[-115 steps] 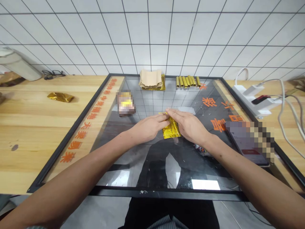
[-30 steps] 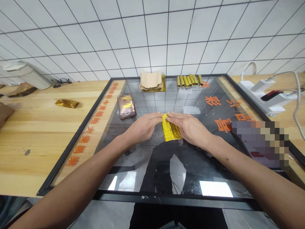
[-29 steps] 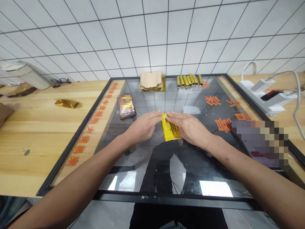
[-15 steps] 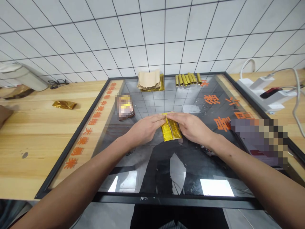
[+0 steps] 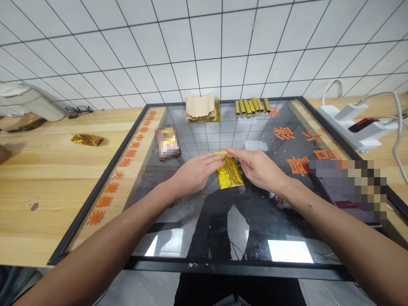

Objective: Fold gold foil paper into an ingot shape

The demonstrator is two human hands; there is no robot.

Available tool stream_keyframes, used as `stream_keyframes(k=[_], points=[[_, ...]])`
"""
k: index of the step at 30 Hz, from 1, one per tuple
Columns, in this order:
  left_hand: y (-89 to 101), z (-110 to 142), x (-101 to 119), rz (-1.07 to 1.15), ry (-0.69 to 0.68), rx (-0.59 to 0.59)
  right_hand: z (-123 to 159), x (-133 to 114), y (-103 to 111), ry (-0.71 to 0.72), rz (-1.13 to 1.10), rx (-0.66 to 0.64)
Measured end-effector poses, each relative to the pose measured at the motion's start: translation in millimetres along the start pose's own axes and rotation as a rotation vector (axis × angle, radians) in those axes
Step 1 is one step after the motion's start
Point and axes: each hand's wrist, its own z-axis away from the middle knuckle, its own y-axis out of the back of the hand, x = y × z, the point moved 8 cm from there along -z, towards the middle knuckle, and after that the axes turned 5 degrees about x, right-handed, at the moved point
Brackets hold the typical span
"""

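Observation:
Before me a folded sheet of gold foil paper lies on the glass, with its two sides meeting near a seam down the middle. My left hand rests its stretched fingertips on the sheet's upper left part. At the upper right edge, my right hand is open with straight fingers, its fingertips close to the left fingertips. Whether the right fingertips touch the paper is hard to see. At the back lie a stack of brown-backed gold paper and several rolled gold tubes.
A blurred-out packet lies left of my hands on the black-framed glass panel. A crumpled gold piece and glasses lie on the wooden table. To the right are a power strip with cables and a partly blurred phone-like object.
My right hand has shifted slightly right, off the paper's middle, uncovering more of its right half. My left fingers have slid a little right across the top of the sheet.

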Motion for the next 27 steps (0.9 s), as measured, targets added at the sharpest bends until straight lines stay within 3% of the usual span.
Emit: stream_keyframes(k=[5,9,14,22,27], points=[[-1.7,-1.2,2.4,-0.027,-0.008,-0.009,-2.6,-0.8,2.1,0.036,0.050,0.025],[-2.3,-3.1,3.1,0.004,0.006,-0.007,-5.7,-9.9,-11.1,0.157,0.146,-0.059],[-2.2,-4.1,3.3,0.015,0.016,-0.004,-6.3,-9.2,-23.4,0.149,0.323,-0.152],[-3.9,-0.7,2.3,-0.004,0.019,0.002,-0.7,-2.3,-12.2,0.110,0.435,-0.147],[-5.8,0.5,1.9,-0.006,0.017,0.001,0.5,1.8,-4.2,0.078,0.387,-0.130]])
